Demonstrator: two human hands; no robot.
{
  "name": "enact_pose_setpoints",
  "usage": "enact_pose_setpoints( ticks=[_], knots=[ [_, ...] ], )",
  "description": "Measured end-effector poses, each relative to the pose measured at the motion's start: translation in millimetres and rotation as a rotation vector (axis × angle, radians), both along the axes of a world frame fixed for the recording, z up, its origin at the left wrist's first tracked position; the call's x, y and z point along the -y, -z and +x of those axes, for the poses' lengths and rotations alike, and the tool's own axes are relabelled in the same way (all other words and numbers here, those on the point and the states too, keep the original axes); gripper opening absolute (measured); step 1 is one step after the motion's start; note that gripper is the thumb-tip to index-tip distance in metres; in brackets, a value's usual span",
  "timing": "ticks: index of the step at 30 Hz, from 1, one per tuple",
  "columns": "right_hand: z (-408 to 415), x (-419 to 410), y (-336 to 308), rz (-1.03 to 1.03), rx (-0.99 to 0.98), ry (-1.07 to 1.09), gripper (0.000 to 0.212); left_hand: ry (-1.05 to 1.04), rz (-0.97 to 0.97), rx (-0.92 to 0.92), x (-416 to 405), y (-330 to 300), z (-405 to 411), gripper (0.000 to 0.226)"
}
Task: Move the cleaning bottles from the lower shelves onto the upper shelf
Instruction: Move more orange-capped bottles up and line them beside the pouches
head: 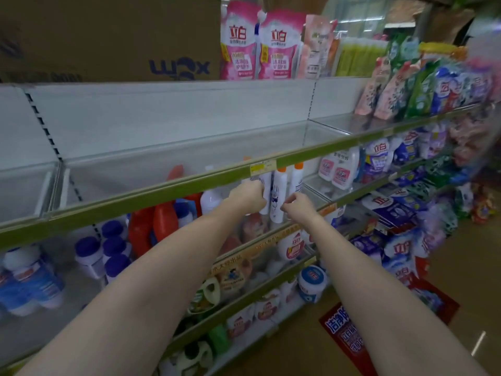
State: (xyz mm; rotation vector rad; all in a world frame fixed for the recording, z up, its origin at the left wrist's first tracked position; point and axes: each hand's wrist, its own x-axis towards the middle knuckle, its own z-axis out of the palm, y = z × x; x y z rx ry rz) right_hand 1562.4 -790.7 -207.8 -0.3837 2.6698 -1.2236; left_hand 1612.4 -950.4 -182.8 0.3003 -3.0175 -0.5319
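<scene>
Left hand (248, 195) grips a white bottle (265, 191); right hand (296, 204), fingers curled, at the next bottle (278, 199), hold unclear. Upper shelf (162, 185) lip overhangs. Red jugs (162, 221) left.

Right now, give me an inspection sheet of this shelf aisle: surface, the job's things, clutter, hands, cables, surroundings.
Surface: upper shelf with green edge, bare where it shows in front of the person.
Job's things: white bottles with orange caps on the shelf below; red bottles and purple-capped bottles further left.
Clutter: pink refill pouches and a cardboard box on top.
Hands: left hand grips a white bottle; right hand curled at the next one, grip unclear.
Cables: nothing seen.
Surroundings: detergent packs to the right, a red floor sticker.
</scene>
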Motion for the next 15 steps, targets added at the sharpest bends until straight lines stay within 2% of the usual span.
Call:
enact_pose_setpoints(
  ticks=[4,9,15],
  knots=[
    [-13,6,18,0.003,-0.008,-0.005,0.005,-0.012,0.030,0.050,7,23,-13,0.014],
    [-36,18,40,0.097,-0.045,0.023,0.009,0.031,0.084,0.097,19,54,-44,0.007],
    [-77,16,60,0.195,0.010,0.077,0.009,0.065,0.121,0.093,29,74,-88,0.016]
  ],
)
